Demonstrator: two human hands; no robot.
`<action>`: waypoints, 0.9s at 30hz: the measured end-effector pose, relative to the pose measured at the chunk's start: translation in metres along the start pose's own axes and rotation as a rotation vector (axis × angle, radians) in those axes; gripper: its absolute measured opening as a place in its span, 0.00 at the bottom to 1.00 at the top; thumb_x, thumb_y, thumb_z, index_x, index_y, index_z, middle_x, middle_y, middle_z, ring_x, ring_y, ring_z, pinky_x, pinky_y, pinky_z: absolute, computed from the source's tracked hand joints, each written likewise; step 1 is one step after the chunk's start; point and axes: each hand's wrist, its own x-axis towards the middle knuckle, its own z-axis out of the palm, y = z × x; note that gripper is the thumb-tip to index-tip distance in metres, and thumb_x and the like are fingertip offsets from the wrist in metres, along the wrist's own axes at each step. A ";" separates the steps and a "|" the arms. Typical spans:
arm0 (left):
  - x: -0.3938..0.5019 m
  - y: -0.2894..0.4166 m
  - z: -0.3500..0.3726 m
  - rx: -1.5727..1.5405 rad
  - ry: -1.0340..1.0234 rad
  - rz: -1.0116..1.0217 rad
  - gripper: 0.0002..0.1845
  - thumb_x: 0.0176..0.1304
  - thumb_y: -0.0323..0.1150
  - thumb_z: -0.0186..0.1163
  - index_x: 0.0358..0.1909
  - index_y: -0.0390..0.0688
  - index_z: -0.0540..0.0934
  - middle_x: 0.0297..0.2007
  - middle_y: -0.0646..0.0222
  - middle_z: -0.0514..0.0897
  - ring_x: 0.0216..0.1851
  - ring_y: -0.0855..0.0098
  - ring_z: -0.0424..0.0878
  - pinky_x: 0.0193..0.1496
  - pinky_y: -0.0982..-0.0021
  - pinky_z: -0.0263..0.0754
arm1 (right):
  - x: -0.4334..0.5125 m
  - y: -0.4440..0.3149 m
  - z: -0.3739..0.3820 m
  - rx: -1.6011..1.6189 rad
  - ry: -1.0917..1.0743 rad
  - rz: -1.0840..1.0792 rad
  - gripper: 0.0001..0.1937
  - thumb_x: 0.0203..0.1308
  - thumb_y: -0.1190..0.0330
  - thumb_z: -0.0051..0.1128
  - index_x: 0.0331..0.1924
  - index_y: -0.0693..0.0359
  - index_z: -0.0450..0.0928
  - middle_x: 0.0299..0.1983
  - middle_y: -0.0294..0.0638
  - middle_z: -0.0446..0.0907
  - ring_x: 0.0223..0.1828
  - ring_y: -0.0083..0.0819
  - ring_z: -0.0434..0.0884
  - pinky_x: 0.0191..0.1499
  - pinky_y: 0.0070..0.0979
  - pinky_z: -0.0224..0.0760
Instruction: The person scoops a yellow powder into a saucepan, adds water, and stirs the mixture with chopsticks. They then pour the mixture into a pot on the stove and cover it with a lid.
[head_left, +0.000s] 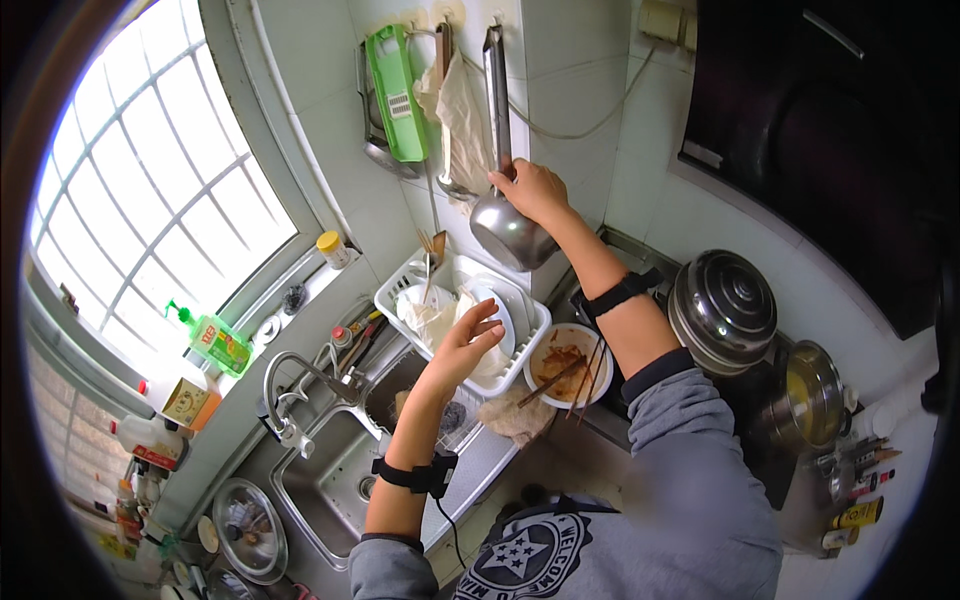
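A metal ladle or water scoop (513, 231) with a long handle hangs against the tiled wall, its handle end at a hook. My right hand (534, 189) grips the lower handle just above the bowl. My left hand (469, 343) is raised with its fingers apart over a white plastic dish rack (538, 339), holding nothing. Plates, a bowl and a crumpled pale plastic bag (433, 324) sit in the rack. To the rack's right stands a white bowl (551, 336) with reddish food remains and chopsticks. A tan cloth (517, 415) lies in front of the rack.
A green grater (399, 97) and a pale cloth (461, 120) hang left of the handle. The steel sink (330, 480) and faucet (281, 382) are at left. A lidded steel pot (724, 307) and a glass-lidded pan (814, 390) stand at right, below the dark range hood (810, 150).
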 end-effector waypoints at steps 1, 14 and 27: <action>-0.001 0.000 0.002 0.008 -0.006 -0.013 0.32 0.72 0.37 0.59 0.73 0.37 0.62 0.68 0.62 0.71 0.66 0.68 0.72 0.68 0.66 0.65 | -0.003 0.003 0.001 -0.013 0.020 -0.030 0.29 0.60 0.41 0.57 0.46 0.61 0.82 0.41 0.48 0.85 0.46 0.48 0.84 0.48 0.41 0.76; -0.049 -0.097 0.048 -0.260 -0.243 -0.300 0.28 0.74 0.39 0.56 0.70 0.38 0.66 0.64 0.60 0.76 0.64 0.66 0.75 0.64 0.64 0.71 | -0.286 0.116 0.057 0.293 -0.163 -0.047 0.15 0.62 0.67 0.62 0.49 0.66 0.77 0.51 0.49 0.74 0.54 0.47 0.78 0.56 0.36 0.72; -0.083 -0.143 0.214 -0.224 -0.722 -0.503 0.25 0.76 0.35 0.53 0.70 0.41 0.66 0.62 0.62 0.78 0.62 0.68 0.76 0.64 0.65 0.69 | -0.514 0.185 -0.053 0.046 -0.562 0.520 0.18 0.65 0.58 0.59 0.53 0.60 0.80 0.51 0.48 0.80 0.55 0.49 0.80 0.55 0.42 0.74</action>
